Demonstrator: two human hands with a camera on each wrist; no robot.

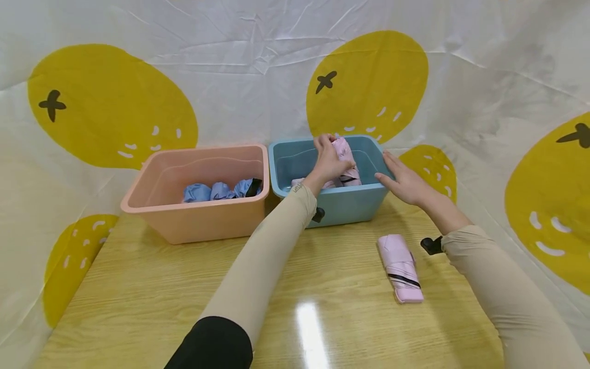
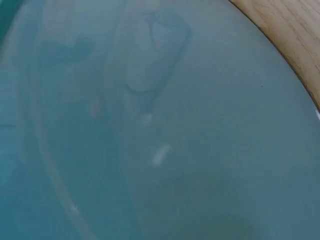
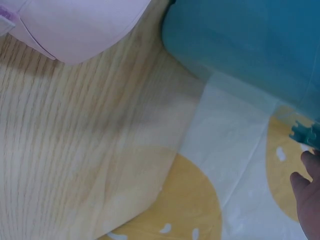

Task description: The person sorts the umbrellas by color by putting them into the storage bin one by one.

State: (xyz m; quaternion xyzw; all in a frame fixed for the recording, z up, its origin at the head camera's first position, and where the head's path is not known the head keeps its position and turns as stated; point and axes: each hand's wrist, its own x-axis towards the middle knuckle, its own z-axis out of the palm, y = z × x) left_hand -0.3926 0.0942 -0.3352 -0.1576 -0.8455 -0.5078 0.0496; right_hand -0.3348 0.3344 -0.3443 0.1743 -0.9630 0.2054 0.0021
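Observation:
My left hand (image 1: 328,160) reaches into the blue bin (image 1: 350,207) and grips a folded pink umbrella (image 1: 349,163) with a black band, tilted against the inside. Part of another pink item shows low in that bin, mostly hidden by the hand and front wall. With fingers extended, my right hand (image 1: 403,179) rests on the bin's right rim; its fingertips also show at the edge of the right wrist view. A second folded pink umbrella (image 1: 400,269) lies on the table below the right hand. Only the bin's wall (image 2: 225,100) fills the left wrist view.
A salmon-pink bin (image 1: 203,220) stands left of the blue one, holding several folded blue umbrellas (image 1: 197,192). Both stand on a wooden table (image 1: 184,287) before a white cloth (image 1: 230,97) printed with yellow fruit.

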